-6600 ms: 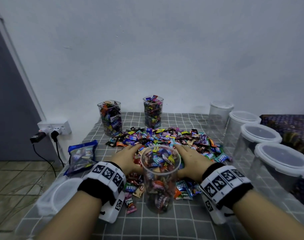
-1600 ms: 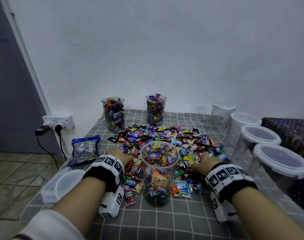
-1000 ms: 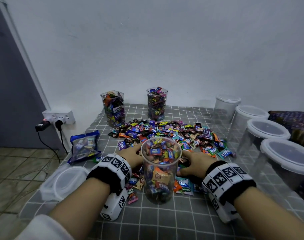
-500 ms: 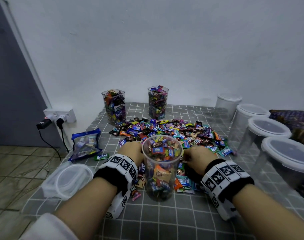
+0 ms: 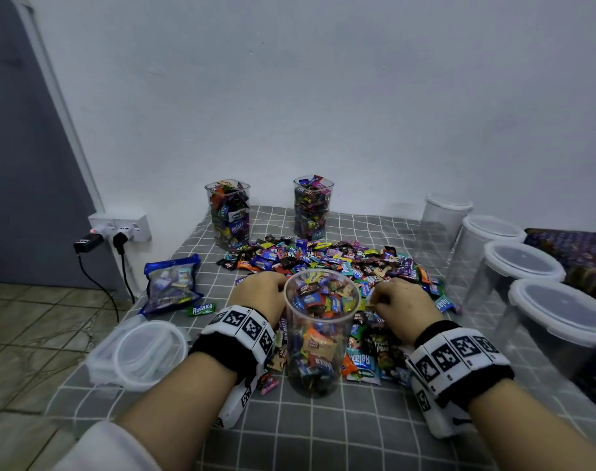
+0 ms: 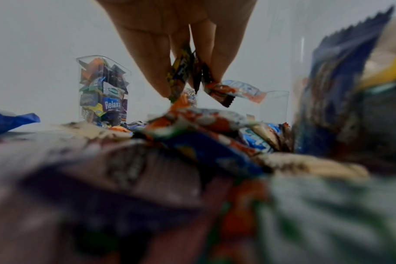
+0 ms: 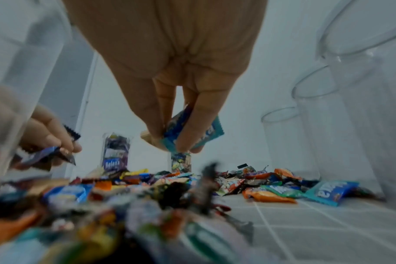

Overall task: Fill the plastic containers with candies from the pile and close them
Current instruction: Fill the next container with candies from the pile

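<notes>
Three open containers hold candies – the nearest one [image 5: 320,338] almost full; four lidded containers [image 5: 524,266] stand empty. Left hand [image 5: 259,294] and right hand [image 5: 400,302] each pinch candies from the pile [image 5: 340,263].

A grey cloth with a white grid [image 5: 323,433] covered the surface that carried everything. A wide pile of wrapped candies [image 5: 327,260] lay across its middle. In front of the pile stood a round clear container [image 5: 318,338], open and nearly full of candies. Two square containers, one at the back left [image 5: 228,214] and one at the back centre [image 5: 312,207], stood packed with candies and without lids. Four lidded empty containers [image 5: 520,277] lined the right edge. On the left lay a blue candy bag [image 5: 172,283], a loose green candy [image 5: 201,309] and a stack of clear lids [image 5: 138,355].
</notes>
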{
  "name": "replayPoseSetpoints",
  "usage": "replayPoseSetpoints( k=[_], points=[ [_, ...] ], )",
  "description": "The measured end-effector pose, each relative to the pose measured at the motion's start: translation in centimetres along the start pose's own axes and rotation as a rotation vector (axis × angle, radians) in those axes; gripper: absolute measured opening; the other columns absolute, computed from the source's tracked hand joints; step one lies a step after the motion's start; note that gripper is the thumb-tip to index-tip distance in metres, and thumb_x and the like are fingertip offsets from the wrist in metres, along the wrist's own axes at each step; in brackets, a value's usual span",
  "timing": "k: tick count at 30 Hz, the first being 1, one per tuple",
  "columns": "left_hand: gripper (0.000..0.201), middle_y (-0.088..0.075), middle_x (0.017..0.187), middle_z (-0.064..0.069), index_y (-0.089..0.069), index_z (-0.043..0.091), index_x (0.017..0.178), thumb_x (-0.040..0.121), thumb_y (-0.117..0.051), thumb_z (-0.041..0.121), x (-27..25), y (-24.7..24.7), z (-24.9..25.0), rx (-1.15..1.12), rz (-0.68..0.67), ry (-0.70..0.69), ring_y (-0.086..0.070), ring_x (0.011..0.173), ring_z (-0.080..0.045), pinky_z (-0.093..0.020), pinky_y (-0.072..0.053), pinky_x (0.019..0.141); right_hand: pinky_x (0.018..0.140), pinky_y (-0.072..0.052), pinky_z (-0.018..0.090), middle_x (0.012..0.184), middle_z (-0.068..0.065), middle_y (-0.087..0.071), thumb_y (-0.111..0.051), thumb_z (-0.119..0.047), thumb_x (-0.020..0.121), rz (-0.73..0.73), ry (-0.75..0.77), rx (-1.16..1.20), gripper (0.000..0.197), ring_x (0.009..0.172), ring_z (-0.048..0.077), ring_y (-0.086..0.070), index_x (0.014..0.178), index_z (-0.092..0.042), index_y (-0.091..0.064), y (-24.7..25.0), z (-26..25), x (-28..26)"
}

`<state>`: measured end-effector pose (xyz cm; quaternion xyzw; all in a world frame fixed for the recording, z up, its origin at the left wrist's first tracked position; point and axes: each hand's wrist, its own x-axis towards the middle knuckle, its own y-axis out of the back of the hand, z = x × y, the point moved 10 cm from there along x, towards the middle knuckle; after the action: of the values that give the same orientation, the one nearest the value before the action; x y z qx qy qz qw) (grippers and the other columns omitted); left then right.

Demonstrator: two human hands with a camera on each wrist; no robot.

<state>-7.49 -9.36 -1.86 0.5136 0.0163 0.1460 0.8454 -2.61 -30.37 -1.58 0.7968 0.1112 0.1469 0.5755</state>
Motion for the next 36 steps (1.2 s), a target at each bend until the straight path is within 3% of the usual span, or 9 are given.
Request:
replayPoseSetpoints(
  k=[3, 7, 16, 20, 26, 29, 31, 33, 36],
  points=[
    [0.02, -0.068, 0.1, -0.003, -0.071, 0.019, 0.095, 0.089, -0.055, 0.029, -0.2, 0.3, 0.3, -0.054, 0.023, -0.002, -0.061, 0.095, -0.025, -0.034, -0.049, 0.081, 0.08, -0.04, 0.026, 0.093, 0.0, -0.055, -0.059, -0.014, 0.088, 0.073, 0.007, 0.099, 0.01, 0.097, 0.021, -0.056, 0.082, -0.021, -0.062, 1.0, 0.3, -0.3],
    [0.02, -0.068, 0.101, -0.004, -0.071, 0.019, 0.097, 0.09, -0.056, 0.029, -0.2, 0.6, 0.3, -0.084, 0.056, -0.003, -0.061, 0.096, -0.025, -0.034, -0.05, 0.082, 0.07, -0.034, 0.025, 0.084, -0.002, -0.057, -0.064, -0.013, 0.086, 0.191, 0.09, 0.22, 0.029, 0.086, 0.019, -0.055, 0.064, -0.029, -0.051, 3.3, -1.0, -0.7],
    [0.023, -0.068, 0.101, -0.003, -0.07, 0.017, 0.099, 0.091, -0.054, 0.03, -0.2, 0.7, 0.4, -0.062, 0.07, -0.018, -0.06, 0.094, -0.023, -0.033, -0.048, 0.08, 0.062, -0.037, 0.012, 0.075, -0.013, -0.053, -0.068, -0.013, 0.083, 0.408, 0.392, 0.455, 0.011, 0.068, 0.002, -0.05, 0.076, -0.021, -0.065, 11.1, -8.8, -4.8],
    [0.023, -0.067, 0.1, -0.003, -0.07, 0.016, 0.097, 0.091, -0.053, 0.029, -0.3, 0.8, 0.6, -0.076, 0.08, -0.035, -0.059, 0.093, -0.023, -0.03, -0.046, 0.077, 0.065, -0.037, 0.007, 0.077, -0.017, -0.052, -0.067, -0.009, 0.083, 0.348, 0.465, 0.481, 0.01, 0.073, -0.005, -0.05, 0.079, -0.019, -0.067, 10.4, -11.2, -5.9],
    [0.024, -0.067, 0.093, -0.003, -0.07, 0.017, 0.095, 0.092, -0.052, 0.033, -0.6, 1.2, 0.8, -0.094, 0.085, -0.047, -0.059, 0.09, -0.023, -0.029, -0.043, 0.071, 0.068, -0.036, 0.012, 0.083, -0.011, -0.053, -0.066, -0.008, 0.081, 0.242, 0.481, 0.395, 0.007, 0.074, 0.002, -0.049, 0.079, -0.014, -0.064, 7.8, -12.6, -6.1],
    [0.022, -0.067, 0.094, -0.002, -0.07, 0.018, 0.096, 0.091, -0.054, 0.031, -0.8, 1.4, 0.8, -0.104, 0.087, -0.04, -0.059, 0.09, -0.023, -0.028, -0.042, 0.071, 0.078, -0.038, 0.022, 0.101, -0.001, -0.06, -0.062, -0.002, 0.08, 0.219, 0.472, 0.406, 0.009, 0.088, 0.011, -0.052, 0.081, -0.011, -0.063, 7.4, -12.5, -6.2],
    [0.019, -0.068, 0.097, -0.002, -0.07, 0.018, 0.096, 0.09, -0.054, 0.028, -0.8, 1.4, 0.8, -0.111, 0.092, -0.041, -0.059, 0.091, -0.022, -0.028, -0.042, 0.072, 0.079, -0.036, 0.016, 0.104, 0.0, -0.061, -0.062, -0.001, 0.08, 0.242, 0.466, 0.419, 0.009, 0.094, 0.008, -0.05, 0.083, -0.009, -0.064, 7.7, -12.4, -6.3],
    [0.018, -0.068, 0.096, -0.002, -0.07, 0.018, 0.095, 0.089, -0.055, 0.025, -0.9, 1.5, 0.7, -0.127, 0.097, -0.037, -0.059, 0.09, -0.021, -0.03, -0.044, 0.073, 0.082, -0.039, 0.014, 0.104, -0.003, -0.06, -0.063, -0.004, 0.081, 0.279, 0.441, 0.46, 0.008, 0.094, 0.004, -0.049, 0.086, -0.01, -0.064, 7.9, -12.0, -6.5],
    [0.017, -0.068, 0.097, -0.001, -0.07, 0.019, 0.097, 0.09, -0.055, 0.023, -1.1, 1.6, 0.7, -0.14, 0.107, -0.027, -0.06, 0.09, -0.019, -0.03, -0.045, 0.075, 0.089, -0.046, 0.027, 0.112, -0.009, -0.056, -0.065, -0.027, 0.079, 0.328, 0.356, 0.582, 0.027, 0.104, 0.002, -0.05, 0.105, -0.019, -0.06, 7.5, -10.1, -6.5]
  ],
)
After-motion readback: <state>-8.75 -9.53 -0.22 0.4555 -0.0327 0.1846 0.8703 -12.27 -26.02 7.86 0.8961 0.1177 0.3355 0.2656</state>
